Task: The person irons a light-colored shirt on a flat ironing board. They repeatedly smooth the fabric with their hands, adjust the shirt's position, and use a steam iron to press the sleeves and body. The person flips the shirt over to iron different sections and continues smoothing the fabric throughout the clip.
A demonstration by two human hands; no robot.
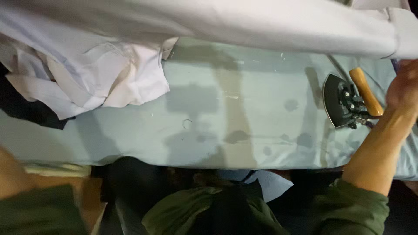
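Pale blue ironing table (244, 143) with iron (348, 104), crumpled white cloths (96, 74).

A pale blue-green padded ironing table (226, 109) fills the middle of the view, its cover marked with dark damp spots. Along its far edge a long pale grey cloth (261, 24) stretches across the whole width, lifted clear of the cover. The right hand (402, 89) reaches up at the right end of the table to that cloth's hem; its grip is blurred. Just beside the forearm, near the right edge, a black metal iron with a light wooden handle (348, 102) rests on its side. A heap of crumpled white garments (93, 80) lies at the far left corner. The left arm in an olive-green sleeve (35, 209) sits blurred below the near edge.
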